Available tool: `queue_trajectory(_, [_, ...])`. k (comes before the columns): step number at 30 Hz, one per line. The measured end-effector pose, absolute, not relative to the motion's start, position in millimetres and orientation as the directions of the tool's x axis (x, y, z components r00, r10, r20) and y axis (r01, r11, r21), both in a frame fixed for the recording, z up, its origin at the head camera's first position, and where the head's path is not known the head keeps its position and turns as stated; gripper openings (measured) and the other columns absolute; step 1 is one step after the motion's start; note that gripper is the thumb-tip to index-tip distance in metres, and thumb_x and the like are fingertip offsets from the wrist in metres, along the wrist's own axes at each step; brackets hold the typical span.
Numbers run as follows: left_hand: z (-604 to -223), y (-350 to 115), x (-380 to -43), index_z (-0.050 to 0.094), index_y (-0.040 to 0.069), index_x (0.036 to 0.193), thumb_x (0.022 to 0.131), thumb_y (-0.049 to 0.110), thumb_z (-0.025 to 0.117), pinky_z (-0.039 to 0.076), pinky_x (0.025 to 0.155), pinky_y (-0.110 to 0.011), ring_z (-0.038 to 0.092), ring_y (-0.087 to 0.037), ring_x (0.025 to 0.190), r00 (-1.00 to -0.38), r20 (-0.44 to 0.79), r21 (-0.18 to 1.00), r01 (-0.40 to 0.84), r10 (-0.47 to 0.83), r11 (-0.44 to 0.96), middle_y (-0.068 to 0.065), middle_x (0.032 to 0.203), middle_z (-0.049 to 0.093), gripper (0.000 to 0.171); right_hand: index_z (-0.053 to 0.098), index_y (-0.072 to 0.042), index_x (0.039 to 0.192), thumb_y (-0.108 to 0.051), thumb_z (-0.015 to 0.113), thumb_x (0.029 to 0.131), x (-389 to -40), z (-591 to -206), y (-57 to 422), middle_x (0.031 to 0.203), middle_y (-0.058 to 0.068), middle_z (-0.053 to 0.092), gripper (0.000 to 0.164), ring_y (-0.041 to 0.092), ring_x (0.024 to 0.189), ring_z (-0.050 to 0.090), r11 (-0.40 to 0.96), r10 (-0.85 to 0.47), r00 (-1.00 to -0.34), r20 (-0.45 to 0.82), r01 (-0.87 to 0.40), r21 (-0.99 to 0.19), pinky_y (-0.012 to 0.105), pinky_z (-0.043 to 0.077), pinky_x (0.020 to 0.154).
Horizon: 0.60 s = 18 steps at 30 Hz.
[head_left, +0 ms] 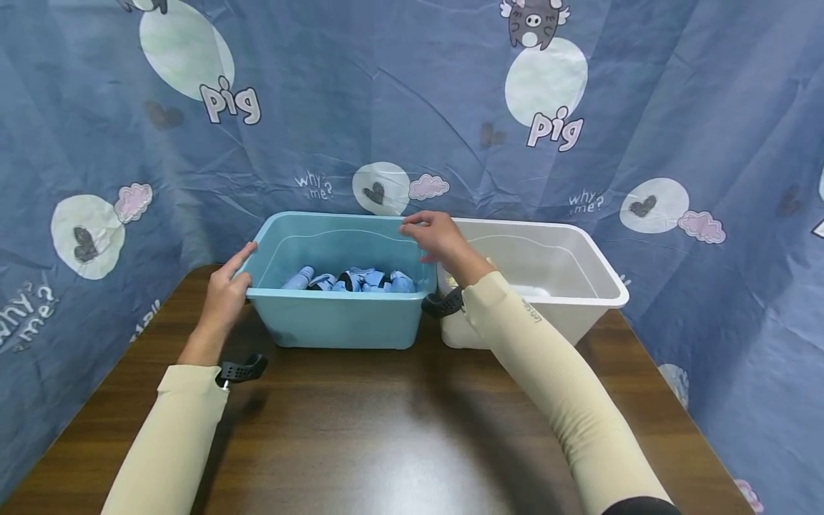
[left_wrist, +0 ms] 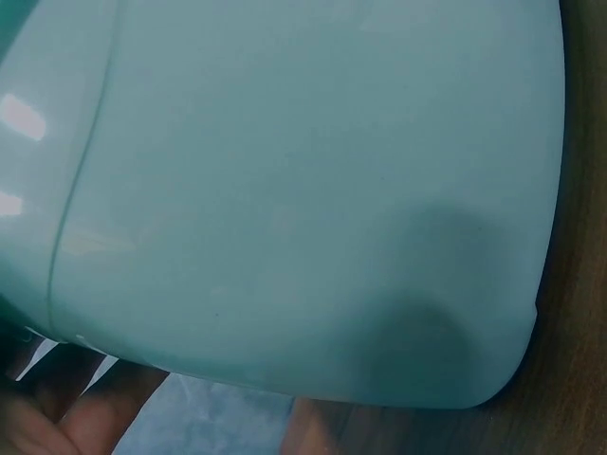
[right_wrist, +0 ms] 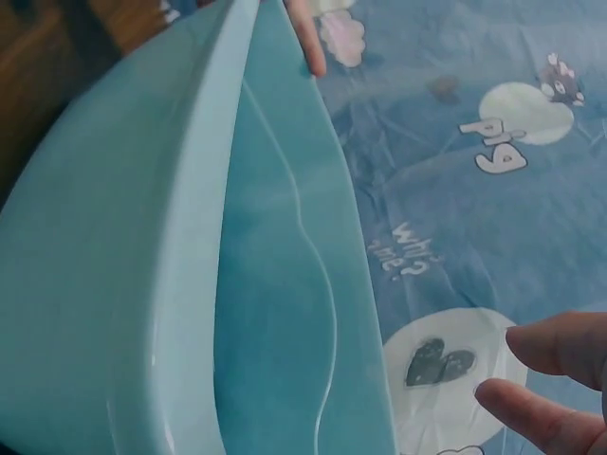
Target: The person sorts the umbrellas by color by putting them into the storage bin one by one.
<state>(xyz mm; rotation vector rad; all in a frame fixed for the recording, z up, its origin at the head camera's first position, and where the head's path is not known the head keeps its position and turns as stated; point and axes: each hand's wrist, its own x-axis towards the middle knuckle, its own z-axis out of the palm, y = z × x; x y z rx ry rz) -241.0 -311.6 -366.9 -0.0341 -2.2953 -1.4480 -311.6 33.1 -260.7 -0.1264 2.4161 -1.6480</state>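
A blue plastic bin (head_left: 341,318) stands on the table. Inside it, along the bottom, lie several light blue bundles (head_left: 367,280) with dark patches; their kind is too small to tell. My left hand (head_left: 227,290) holds the bin's left rim, and in the left wrist view its fingers (left_wrist: 95,403) show beside the bin's wall. Over the right rim hovers my right hand (head_left: 440,242), its thumb and fingers spread apart with nothing between them. In the right wrist view two of its fingertips (right_wrist: 541,408) are apart from the bin.
To the right, close beside the blue bin, stands a white bin (head_left: 586,275). My right forearm partly hides it and a pale yellowish thing in it. The wooden table (head_left: 335,415) reaches forward to a blue patterned cloth (head_left: 412,107) hanging behind both bins.
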Motion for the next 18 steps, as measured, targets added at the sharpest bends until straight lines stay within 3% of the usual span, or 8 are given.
queue_trajectory(10, [-366,-310,-242,0.036,0.01,0.15,0.09,0.003,0.034,0.021,0.111,-0.05,0.024,-0.032,0.142,-0.923,0.348,0.853,0.239,-0.166,0.464,-0.013,0.155,0.03,0.06,0.065,-0.013,0.12,-0.026,0.064,0.092,-305,-262,39,0.129,0.008,0.056,0.03,0.03,0.117,0.054,0.361,-0.199,-0.973,-0.12,0.041,-0.932,0.044,0.052,0.086])
queue_trajectory(15, [-358,-312,-237,0.032,0.018,0.152,0.093,0.013,0.037,0.027,0.103,-0.059,0.032,-0.041,0.136,-0.937,0.309,0.784,0.155,-0.162,0.601,-0.018,0.153,0.031,0.06,0.064,-0.014,0.121,-0.026,0.064,0.092,-299,-264,45,0.129,0.008,0.057,0.032,0.028,0.116,0.055,0.345,-0.203,-0.975,-0.091,0.016,-0.938,0.044,0.051,0.088])
queue_trajectory(18, [-351,-311,-233,0.037,0.019,0.15,0.093,0.018,0.042,0.03,0.099,-0.061,0.039,-0.045,0.13,-0.916,0.348,0.716,0.122,-0.2,0.687,-0.022,0.149,0.038,0.058,0.064,-0.015,0.123,-0.028,0.064,0.092,-294,-264,49,0.128,0.007,0.059,0.033,0.027,0.115,0.056,0.344,-0.213,-0.975,-0.061,-0.017,-0.939,0.044,0.05,0.09])
